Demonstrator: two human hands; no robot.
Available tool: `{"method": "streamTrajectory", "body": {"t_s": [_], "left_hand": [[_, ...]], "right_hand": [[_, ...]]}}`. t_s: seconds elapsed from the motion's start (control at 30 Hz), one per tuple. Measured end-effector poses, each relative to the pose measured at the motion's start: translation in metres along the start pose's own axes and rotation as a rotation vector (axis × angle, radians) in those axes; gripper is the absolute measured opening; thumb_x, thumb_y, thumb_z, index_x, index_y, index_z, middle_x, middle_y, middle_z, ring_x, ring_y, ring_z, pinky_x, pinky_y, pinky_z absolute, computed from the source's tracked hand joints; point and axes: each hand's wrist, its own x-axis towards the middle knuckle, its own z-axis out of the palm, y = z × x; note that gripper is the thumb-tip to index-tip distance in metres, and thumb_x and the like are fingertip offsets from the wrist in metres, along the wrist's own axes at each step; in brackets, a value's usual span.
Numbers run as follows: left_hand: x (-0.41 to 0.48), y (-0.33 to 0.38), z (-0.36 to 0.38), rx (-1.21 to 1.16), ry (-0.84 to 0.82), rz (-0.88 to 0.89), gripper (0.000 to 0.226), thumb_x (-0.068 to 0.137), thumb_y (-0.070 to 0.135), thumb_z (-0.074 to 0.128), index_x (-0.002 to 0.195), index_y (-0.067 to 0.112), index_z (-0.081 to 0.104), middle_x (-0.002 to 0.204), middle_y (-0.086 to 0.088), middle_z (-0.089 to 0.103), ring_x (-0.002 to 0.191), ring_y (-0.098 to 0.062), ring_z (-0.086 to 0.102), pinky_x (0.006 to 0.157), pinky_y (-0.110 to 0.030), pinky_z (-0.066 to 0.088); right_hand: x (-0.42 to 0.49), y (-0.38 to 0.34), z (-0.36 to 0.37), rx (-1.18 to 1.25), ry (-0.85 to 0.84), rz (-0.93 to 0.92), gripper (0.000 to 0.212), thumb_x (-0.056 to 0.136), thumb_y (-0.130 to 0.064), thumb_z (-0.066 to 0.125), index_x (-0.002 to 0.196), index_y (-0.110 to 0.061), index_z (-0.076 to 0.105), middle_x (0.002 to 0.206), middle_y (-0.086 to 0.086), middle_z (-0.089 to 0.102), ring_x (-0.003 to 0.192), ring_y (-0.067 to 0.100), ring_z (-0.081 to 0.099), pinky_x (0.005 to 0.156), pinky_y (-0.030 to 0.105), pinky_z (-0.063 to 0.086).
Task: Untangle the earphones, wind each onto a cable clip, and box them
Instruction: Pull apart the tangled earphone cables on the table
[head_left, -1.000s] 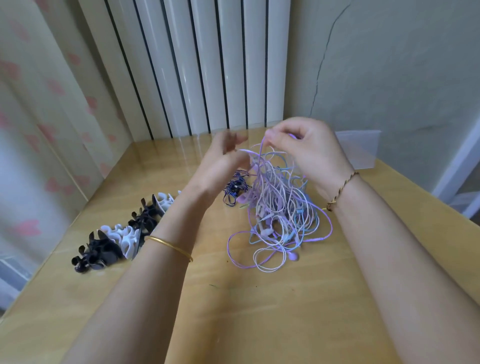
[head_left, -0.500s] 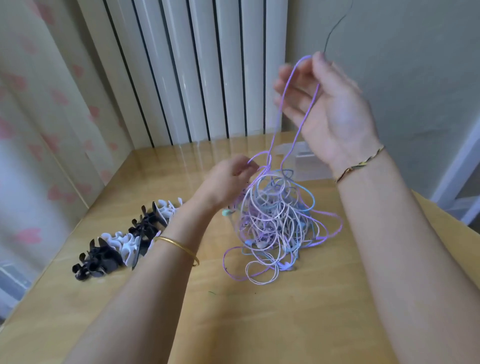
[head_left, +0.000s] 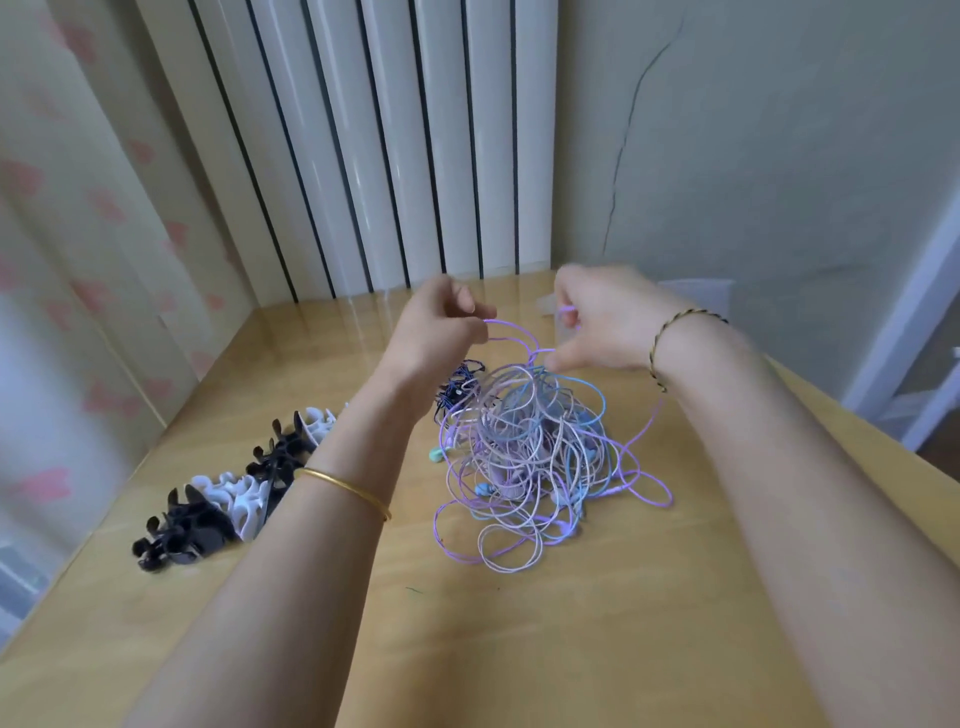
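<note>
Head view: left hand (head_left: 436, 332) and blurred right hand (head_left: 608, 322) apparently pinch purple cable (head_left: 514, 327); box (head_left: 701, 293) contents hidden.

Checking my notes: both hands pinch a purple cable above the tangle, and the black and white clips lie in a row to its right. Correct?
No. The head view shows the clips in a row left of the tangle; the rest holds.
</note>
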Motion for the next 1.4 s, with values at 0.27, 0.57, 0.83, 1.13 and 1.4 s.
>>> {"method": "streamTrajectory", "body": {"t_s": [0.27,0.57,0.83,1.13,1.4], "left_hand": [[-0.003,0.012,0.010,0.043,-0.040,0.116,0.039,0.082,-0.011,0.041,0.075,0.017,0.068,0.081,-0.002,0.066,0.067,-0.007,0.052,0.057,-0.014,0.036],[-0.004,0.021,0.020,0.138,-0.189,0.088,0.007,0.088,0.019,0.066,0.083,0.015,0.068,0.079,0.003,0.062,0.060,0.004,0.050,0.055,-0.006,0.037],[-0.004,0.005,0.022,0.275,-0.298,-0.004,0.011,0.081,0.022,0.074,0.090,0.016,0.072,0.073,0.004,0.061,0.056,0.002,0.053,0.060,-0.016,0.041],[-0.002,0.015,0.034,0.328,-0.239,0.207,0.007,0.080,0.026,0.075,0.076,0.029,0.070,0.111,0.002,0.060,0.106,-0.007,0.053,0.091,-0.022,0.040],[0.001,0.014,0.026,0.180,-0.178,0.234,0.018,0.085,0.012,0.069,0.070,0.014,0.061,0.064,0.001,0.056,0.054,-0.001,0.045,0.052,-0.011,0.035]], "right_hand": [[0.003,0.010,-0.004,0.006,0.257,0.009,0.008,0.086,-0.022,0.065,0.081,-0.021,0.058,0.099,0.008,0.062,0.096,0.030,0.058,0.072,0.029,0.041],[0.016,-0.001,-0.031,1.170,0.541,-0.205,0.021,0.090,-0.009,0.059,0.073,-0.021,0.054,0.076,-0.002,0.060,0.067,0.001,0.054,0.065,0.013,0.041],[0.015,0.010,-0.044,2.138,0.271,-0.197,0.015,0.098,-0.015,0.048,0.083,-0.015,0.049,0.068,0.006,0.068,0.068,0.023,0.070,0.073,0.042,0.056],[0.020,0.000,-0.044,2.022,0.289,-0.151,0.016,0.099,-0.013,0.045,0.083,-0.016,0.048,0.070,0.006,0.069,0.067,0.021,0.069,0.071,0.035,0.055],[0.010,0.021,-0.018,1.115,0.409,0.140,0.008,0.085,-0.015,0.059,0.081,-0.018,0.053,0.063,0.003,0.057,0.035,0.003,0.035,0.034,0.016,0.024]]}}
